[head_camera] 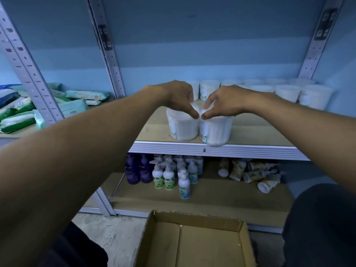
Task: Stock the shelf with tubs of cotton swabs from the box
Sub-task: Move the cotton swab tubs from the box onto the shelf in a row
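Box (pixel 194 241) below; L hand (pixel 179 95) & R hand (pixel 229 101) each pinch a tub at shelf (pixel 217 150) front edge.

A single wide-angle view comes from the person's head, facing forward and slightly down at a metal shelf (pixel 217 149) unit against a blue wall, close enough that both forearms reach in from the lower corners and the left hand (pixel 178 97) and right hand (pixel 224 102) meet near the middle of the picture. The shelf board sits at about mid-height, the lower shelf shows beneath it, and the open cardboard box (pixel 194 239) on the floor lies at the bottom edge, just below the camera. The wide lens bends the uprights outward towards the picture's edges, and no second view is given.
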Tool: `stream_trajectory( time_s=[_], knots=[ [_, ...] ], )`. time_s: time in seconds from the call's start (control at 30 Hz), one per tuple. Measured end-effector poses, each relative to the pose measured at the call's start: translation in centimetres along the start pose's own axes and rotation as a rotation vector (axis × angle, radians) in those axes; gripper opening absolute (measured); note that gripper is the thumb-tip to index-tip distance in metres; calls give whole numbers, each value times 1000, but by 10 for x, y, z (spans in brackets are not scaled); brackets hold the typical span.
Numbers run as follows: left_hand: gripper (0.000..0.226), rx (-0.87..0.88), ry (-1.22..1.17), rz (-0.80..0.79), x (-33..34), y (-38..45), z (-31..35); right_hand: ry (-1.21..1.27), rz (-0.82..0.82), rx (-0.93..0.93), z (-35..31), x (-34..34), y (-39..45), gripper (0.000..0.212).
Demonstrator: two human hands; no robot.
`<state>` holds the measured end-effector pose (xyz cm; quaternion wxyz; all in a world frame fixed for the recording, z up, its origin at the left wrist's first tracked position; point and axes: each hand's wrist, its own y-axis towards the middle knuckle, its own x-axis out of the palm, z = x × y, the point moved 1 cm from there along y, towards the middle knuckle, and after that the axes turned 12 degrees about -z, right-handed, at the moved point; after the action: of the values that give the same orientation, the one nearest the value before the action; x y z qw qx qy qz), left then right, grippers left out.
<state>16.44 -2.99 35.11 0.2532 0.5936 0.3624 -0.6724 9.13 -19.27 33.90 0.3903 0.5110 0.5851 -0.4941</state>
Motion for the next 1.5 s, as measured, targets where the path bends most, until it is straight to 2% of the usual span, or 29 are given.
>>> stream_trajectory(
  time_s=[0.27,0.43,0.5,0.67,0.83,1.17,1.5],
  knots=[
    [60,-16,-22,-75,4,3,-2,50,-33,-16,5,1,-1,48],
    [72,1,-41,-76,1,-11,0,-15,47,-46,6,2,-12,64],
    [72,28,-7,-72,-1,-18,3,-16,81,-58,5,3,-17,58],
    [50,69,48,-70,4,-23,0,-104,124,-31,4,16,-18,40],
    [44,76,8,-16,9,-20,-3,-88,197,-15,0,24,-18,43],
    [42,81,-57,18,12,-7,-11,-84,165,13,-4,16,-5,44],
    [47,61,-61,41,5,39,-19,-27,198,27,18,11,45,46]
  ],
)
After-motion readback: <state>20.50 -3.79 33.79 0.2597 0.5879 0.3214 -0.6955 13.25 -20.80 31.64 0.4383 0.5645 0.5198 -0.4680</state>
